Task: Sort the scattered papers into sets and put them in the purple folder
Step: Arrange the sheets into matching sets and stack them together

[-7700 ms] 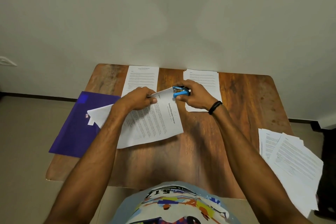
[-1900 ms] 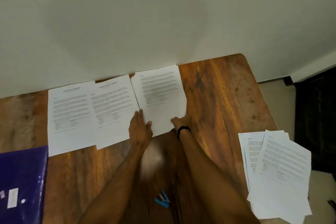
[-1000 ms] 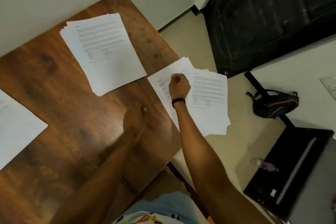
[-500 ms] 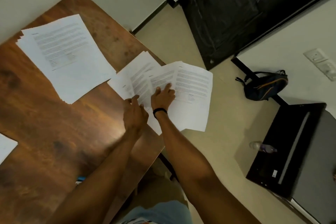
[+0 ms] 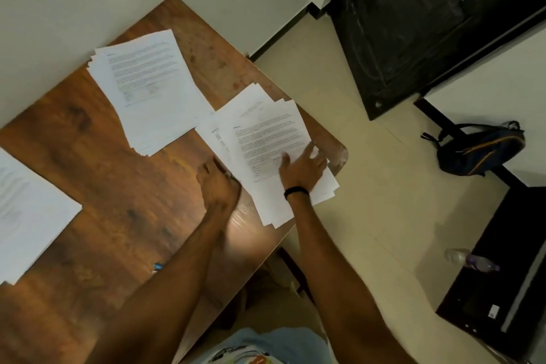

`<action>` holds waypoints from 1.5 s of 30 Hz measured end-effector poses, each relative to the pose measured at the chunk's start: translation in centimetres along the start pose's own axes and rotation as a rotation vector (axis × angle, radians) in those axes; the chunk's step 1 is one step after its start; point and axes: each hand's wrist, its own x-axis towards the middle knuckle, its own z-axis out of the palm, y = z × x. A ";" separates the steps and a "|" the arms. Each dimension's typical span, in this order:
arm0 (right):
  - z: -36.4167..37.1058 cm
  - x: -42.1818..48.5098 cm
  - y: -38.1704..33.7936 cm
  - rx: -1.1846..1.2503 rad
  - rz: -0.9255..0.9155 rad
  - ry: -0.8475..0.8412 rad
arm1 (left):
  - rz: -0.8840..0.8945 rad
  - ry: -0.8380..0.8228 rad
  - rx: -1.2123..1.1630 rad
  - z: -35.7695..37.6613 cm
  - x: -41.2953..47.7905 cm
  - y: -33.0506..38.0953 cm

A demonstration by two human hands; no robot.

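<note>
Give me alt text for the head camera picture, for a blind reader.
A right hand presses flat on a fanned pile of papers, the left hand at its edge, at the corner of a wooden table. Another stack lies behind; a backpack sits on the floor.

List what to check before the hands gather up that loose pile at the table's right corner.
1. Right hand pressing flat on the top sheet: ok, fingers spread and straight.
2. Left hand has hold of the pile's left edge: cannot tell, the fingers are blurred.
3. Loose pile squared up: not ok, the sheets are fanned out at different angles.
4. Pile fully supported by the table: not ok, its near right corner hangs past the edge.
5. Purple folder within sight: not ok, it is out of frame.
</note>
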 end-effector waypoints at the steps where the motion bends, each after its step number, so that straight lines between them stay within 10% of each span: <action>1: 0.0 0.1 0.6 -0.027 0.029 -0.017 | -0.032 0.010 -0.022 0.1 0.0 0.2; 20: 0.2 -1.0 -0.8 -0.097 -0.017 -0.152 | -0.321 -0.089 -0.088 0.7 0.7 0.4; 29: -4.3 -2.1 2.4 0.978 0.081 -0.773 | -0.378 -0.249 -0.649 -2.8 -2.1 -1.4; 38: -5.5 -8.6 4.3 0.979 -0.043 -1.117 | -0.410 -0.409 -1.100 -6.3 -9.7 -6.5; 42: -4.4 -9.5 3.1 0.733 -0.080 -1.001 | -0.426 -0.215 -1.063 -7.7 -10.6 -9.9; 45: -2.4 -7.7 1.3 0.266 -0.155 -0.549 | -0.408 -0.093 -0.985 -10.6 -11.6 -10.0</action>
